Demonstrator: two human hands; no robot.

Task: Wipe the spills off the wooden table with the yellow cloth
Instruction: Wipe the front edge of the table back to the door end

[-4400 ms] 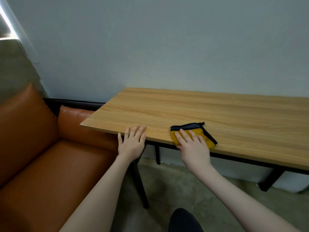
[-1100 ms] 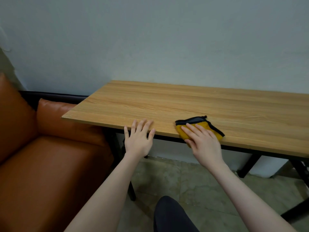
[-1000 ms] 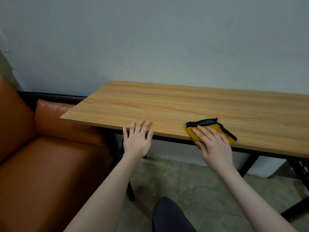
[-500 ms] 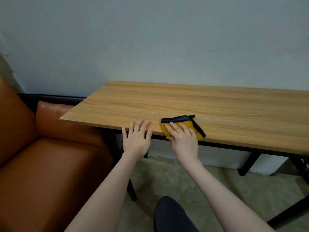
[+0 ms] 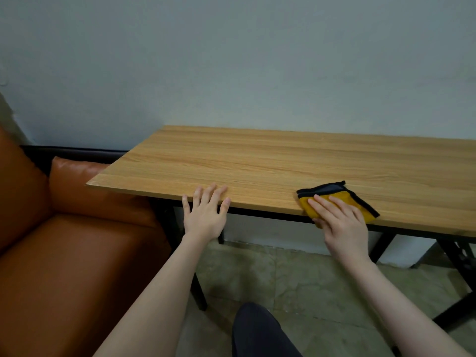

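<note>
A folded yellow cloth [image 5: 340, 197] with a black border lies on the wooden table [image 5: 270, 161] close to its near edge, right of centre. My right hand [image 5: 340, 222] presses flat on the cloth, fingers spread over it and the thumb below the table edge. My left hand [image 5: 206, 212] rests flat with its fingertips on the near edge of the table, further left, holding nothing. I can make out no spill on the tabletop.
An orange leather sofa [image 5: 51, 253] stands to the left, its arm reaching under the table's left end. Black table legs [image 5: 458, 258] stand below on the tiled floor [image 5: 296, 279]. A plain wall runs behind the table. A dark knee [image 5: 260, 331] shows at the bottom.
My right hand has slid the cloth to the right along the near edge, after a sweep to the left half a second ago. My left hand has stayed on the table edge.
</note>
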